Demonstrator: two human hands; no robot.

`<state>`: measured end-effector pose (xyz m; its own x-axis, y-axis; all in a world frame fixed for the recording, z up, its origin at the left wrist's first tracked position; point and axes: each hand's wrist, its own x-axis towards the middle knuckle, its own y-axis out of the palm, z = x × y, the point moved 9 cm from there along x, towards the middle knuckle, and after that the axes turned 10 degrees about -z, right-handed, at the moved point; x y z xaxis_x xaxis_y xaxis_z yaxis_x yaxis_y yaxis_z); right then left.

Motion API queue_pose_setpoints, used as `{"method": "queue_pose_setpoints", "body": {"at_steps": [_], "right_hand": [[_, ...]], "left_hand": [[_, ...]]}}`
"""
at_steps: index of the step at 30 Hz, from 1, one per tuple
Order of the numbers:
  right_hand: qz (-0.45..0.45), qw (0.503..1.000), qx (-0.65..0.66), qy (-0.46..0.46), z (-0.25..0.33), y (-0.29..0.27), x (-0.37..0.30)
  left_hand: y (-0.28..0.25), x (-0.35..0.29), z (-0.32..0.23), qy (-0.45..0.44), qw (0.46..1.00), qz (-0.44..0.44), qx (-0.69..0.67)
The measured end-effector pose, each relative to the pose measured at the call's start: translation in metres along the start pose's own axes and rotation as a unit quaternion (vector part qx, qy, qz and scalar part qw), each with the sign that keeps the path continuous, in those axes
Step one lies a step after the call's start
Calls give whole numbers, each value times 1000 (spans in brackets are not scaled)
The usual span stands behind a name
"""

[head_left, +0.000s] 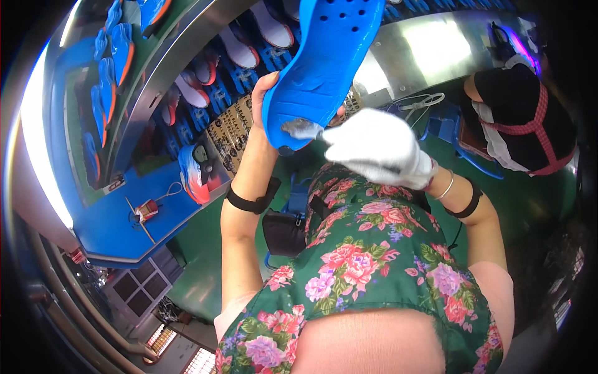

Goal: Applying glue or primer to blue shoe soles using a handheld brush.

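Note:
My left hand (261, 96) grips a blue shoe sole (321, 68) from beneath, with the thumb at its left edge and fingertips showing at its right. The sole slants up and to the right. Several small holes pierce its upper end, and creases run across its shiny surface. In a white glove, my right hand (377, 146) is closed around what looks like a small brush (305, 129). The brush's pale, blurred tip lies over a greyish patch at the sole's lower end. The glove hides most of its handle.
White-and-red shoes (243, 53) stand on blue holders along the curved line ahead. Blue soles with orange edges (123, 53) hang at upper left. A blue table (118, 224) holds a small red container (147, 210); an orange-white shoe (194, 174) is beside it. Another person (520, 118) sits right.

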<state>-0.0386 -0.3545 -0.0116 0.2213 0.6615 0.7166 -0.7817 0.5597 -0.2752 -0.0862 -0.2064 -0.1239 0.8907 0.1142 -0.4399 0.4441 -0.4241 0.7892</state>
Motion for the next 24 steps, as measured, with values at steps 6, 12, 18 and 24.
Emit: {"method": "queue_pose_setpoints", "body": {"at_steps": [6, 12, 18, 24], "right_hand": [[13, 980, 175, 91, -7, 6, 2], [19, 983, 123, 136, -19, 14, 5], [-82, 902, 227, 359, -53, 16, -16], [-133, 910, 218, 325, -69, -15, -7]], "left_hand": [[19, -1, -6, -51, 989, 114, -84], [30, -7, -8, -109, 967, 181, -145], [2, 2, -8, -55, 989, 94, -102], [-28, 6, 4, -6, 982, -72, -176]]}}
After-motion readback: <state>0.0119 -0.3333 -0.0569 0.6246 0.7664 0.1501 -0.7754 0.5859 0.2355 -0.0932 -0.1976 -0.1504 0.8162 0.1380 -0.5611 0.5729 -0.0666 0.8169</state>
